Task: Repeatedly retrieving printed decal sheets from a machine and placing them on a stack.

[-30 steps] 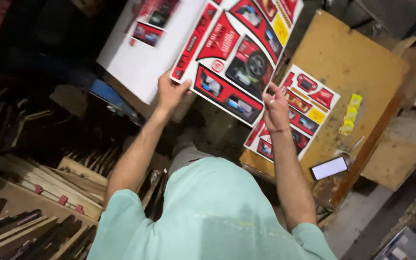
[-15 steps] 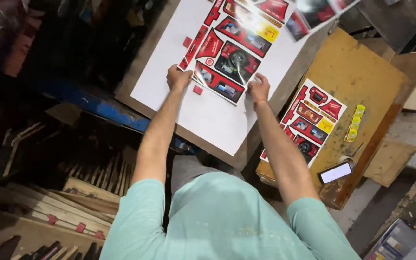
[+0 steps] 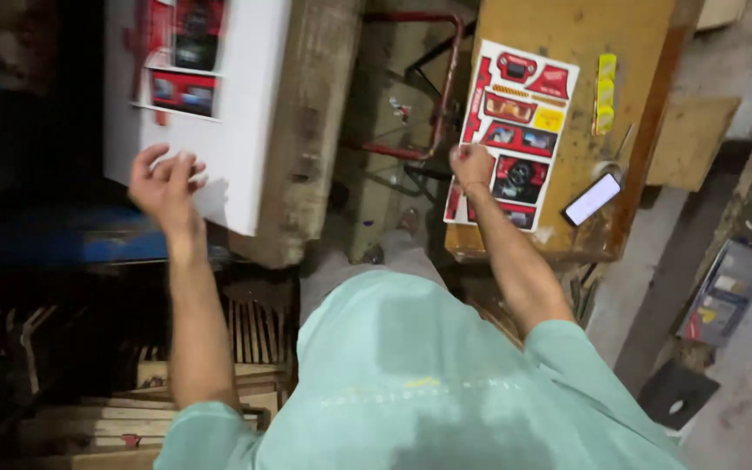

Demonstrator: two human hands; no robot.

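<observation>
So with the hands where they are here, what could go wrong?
1. The right hand touches only the left edge of the red printed die-cut sheet on the yellow wooden table; pulled from there, it might bend or tear.
2. That sheet lies close to the lit phone near the table's edge; dragging could nudge it off.
3. The left hand hovers at the white board's corner and could shift it.

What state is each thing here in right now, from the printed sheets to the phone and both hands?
Red printed cardboard sheet: lying flat on the wooden table.
White board with a red printed sheet: lying flat.
Phone: screen lit, lying near the table's edge.
Yellow strip: lying flat on the table.
Left hand: fingers curled, at the white board's edge.
Right hand: closed, on the red sheet's edge.
</observation>
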